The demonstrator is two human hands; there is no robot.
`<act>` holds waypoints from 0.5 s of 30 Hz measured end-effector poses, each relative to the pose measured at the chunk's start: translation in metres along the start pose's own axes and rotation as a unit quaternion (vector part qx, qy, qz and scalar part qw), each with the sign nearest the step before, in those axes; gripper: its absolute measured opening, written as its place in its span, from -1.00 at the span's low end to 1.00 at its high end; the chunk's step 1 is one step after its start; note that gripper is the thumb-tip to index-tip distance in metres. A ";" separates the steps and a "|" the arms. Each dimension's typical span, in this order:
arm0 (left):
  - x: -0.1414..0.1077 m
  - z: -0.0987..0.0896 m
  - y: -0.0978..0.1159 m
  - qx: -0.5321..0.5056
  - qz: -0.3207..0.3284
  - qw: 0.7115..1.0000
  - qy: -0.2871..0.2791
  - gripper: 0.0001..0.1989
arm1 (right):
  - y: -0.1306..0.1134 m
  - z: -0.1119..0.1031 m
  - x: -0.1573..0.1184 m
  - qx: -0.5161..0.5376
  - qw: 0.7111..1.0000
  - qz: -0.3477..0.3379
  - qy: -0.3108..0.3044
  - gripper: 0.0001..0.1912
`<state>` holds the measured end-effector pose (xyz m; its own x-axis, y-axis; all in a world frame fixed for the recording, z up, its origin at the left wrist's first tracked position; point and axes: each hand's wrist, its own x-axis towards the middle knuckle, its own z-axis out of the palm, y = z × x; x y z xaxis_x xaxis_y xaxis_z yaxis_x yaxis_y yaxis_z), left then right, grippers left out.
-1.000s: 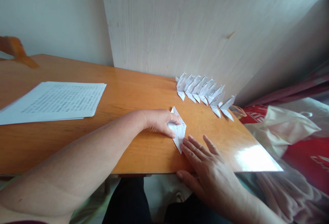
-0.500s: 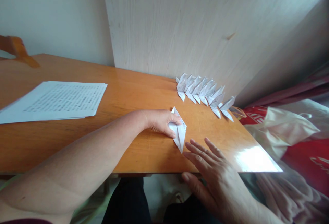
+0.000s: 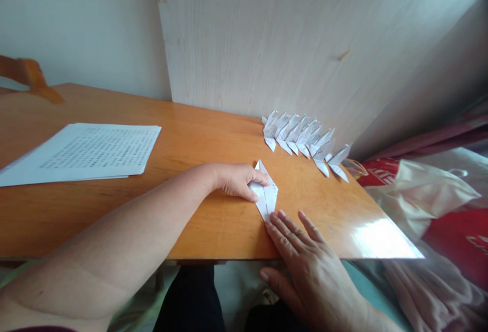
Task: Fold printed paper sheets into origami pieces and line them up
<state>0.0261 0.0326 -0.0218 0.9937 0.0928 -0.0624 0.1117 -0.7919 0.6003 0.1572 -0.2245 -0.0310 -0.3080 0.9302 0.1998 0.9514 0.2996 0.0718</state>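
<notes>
A white folded paper [image 3: 270, 197], a narrow kite shape with a crease down its middle, lies flat on the orange wooden table [image 3: 213, 222]. My left hand [image 3: 242, 182] rests on its upper left part, thumb and fingers spread apart and pressing it down. From the lower right, my right hand [image 3: 305, 255] reaches in with its fingers stretched out. Its fingertips touch the paper's lower tip and partly cover it, while the thumb stands away below the table's edge.
Several folded paper figures [image 3: 305, 133] stand in a row near the wall. Printed sheets [image 3: 102, 149] lie stacked at the left. Red and white bags [image 3: 434, 189] sit beyond the table's right edge. A wooden chair part [image 3: 34, 80] shows at the far left.
My right hand has moved left onto the paper's lower tip, which was uncovered before. My left hand stays on the paper. The whole view has shifted slightly.
</notes>
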 end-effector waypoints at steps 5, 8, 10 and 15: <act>-0.001 -0.004 0.003 -0.028 -0.015 0.999 -0.011 -0.31 | -0.001 0.001 0.002 0.000 1.000 -0.006 0.028 -0.31; -0.003 -0.005 0.007 -0.046 -0.019 0.999 -0.008 -0.27 | -0.001 0.000 0.003 -0.006 0.999 -0.016 0.037 -0.32; -0.004 -0.006 0.009 -0.046 -0.019 0.999 0.003 -0.30 | 0.000 0.000 0.003 -0.010 0.999 -0.019 0.034 -0.33; -0.006 -0.006 0.005 -0.072 -0.037 0.997 0.006 -0.33 | 0.003 0.004 0.003 0.002 0.999 -0.013 0.035 -0.31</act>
<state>0.0209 0.0317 -0.0134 0.9825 0.1560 -0.1016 0.1818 -0.6876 0.7030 0.1595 -0.2195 -0.0341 -0.3319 0.9053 0.2651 0.9431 0.3241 0.0740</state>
